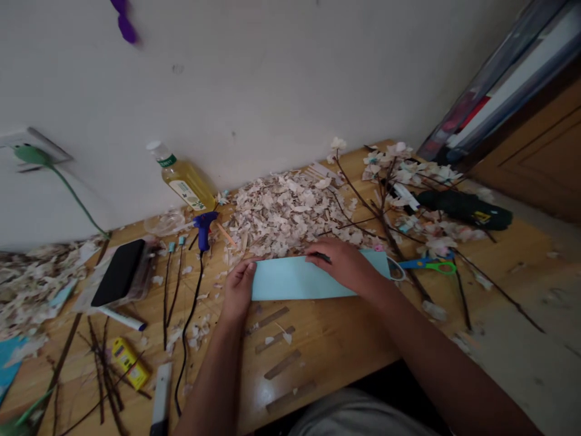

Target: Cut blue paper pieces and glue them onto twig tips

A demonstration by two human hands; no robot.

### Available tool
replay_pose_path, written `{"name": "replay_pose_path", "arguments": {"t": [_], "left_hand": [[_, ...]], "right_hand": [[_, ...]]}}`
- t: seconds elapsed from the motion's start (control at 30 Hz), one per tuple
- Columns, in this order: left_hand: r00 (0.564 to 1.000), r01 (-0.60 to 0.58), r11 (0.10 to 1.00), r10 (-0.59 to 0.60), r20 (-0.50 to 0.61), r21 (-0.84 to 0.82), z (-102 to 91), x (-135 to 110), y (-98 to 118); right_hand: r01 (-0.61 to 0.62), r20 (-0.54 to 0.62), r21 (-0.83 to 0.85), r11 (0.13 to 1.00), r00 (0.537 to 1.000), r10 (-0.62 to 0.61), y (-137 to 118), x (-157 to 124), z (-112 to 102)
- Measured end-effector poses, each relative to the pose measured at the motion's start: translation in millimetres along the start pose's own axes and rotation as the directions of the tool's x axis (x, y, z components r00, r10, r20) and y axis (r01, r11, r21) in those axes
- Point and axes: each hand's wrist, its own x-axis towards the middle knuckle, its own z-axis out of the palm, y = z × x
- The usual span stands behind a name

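A strip of light blue paper (285, 280) lies across the wooden table in front of me. My left hand (242, 280) grips its left end, thumb on top. Over the upper edge of the strip rests my right hand (340, 260), with fingers curled and closed. Something dark shows between its thumb and fingers, too small to make out; it may be only shadow. Right of the paper lie blue-and-green scissors (431, 264) and a white loop (397, 270). Behind the strip spreads a heap of pale petal-like scraps (285, 209).
Brown branches with pale blossoms (385, 212) and a dark green folded umbrella (467, 209) lie at right. To the left are a blue glue gun (204, 230), a bottle of yellow liquid (186, 181), a black phone (118, 272), a yellow box (131, 362) and several twigs (102, 369).
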Motion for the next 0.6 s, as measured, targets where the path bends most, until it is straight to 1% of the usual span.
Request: {"name": "replay_pose_path", "arguments": {"t": [0.07, 0.13, 0.2, 0.27, 0.33, 0.4, 0.5, 0.6], "left_hand": [[1.000, -0.012, 1.000, 0.012, -0.006, -0.008, -3.5, -1, 2], [0.999, -0.050, 0.998, 0.051, 0.019, -0.033, -6.8, -1, 5], [0.988, -0.132, 0.987, 0.138, 0.067, -0.090, -9.6, 0, 8], [0.964, -0.237, 0.961, 0.251, 0.089, -0.139, -12.2, 1, 9], [0.939, -0.322, 0.935, 0.335, 0.074, -0.147, -14.5, 2, 9], [0.921, -0.374, 0.915, 0.386, 0.056, -0.149, -16.1, 2, 8], [0.906, -0.408, 0.896, 0.422, 0.044, -0.176, -16.8, 1, 6], [0.888, -0.449, 0.879, 0.459, 0.026, -0.157, -15.3, -1, 8]], "right_hand": [[-0.013, 0.016, -0.005, 1.000, 1.000, 0.013, -1, -4, -9], [-0.006, 0.012, -0.006, 1.000, 1.000, 0.006, -5, -6, -16], [0.045, -0.019, -0.017, 0.999, 0.999, -0.045, -11, -8, -22], [0.126, -0.079, -0.064, 0.990, 0.988, -0.131, -17, -8, -27], [0.189, -0.119, -0.132, 0.973, 0.971, -0.205, -21, -10, -29], [0.212, -0.136, -0.181, 0.960, 0.962, -0.238, -23, -12, -29], [0.202, -0.138, -0.191, 0.961, 0.963, -0.230, -22, -18, -28], [0.202, -0.178, -0.207, 0.957, 0.954, -0.240, -21, -26, -26]]}}
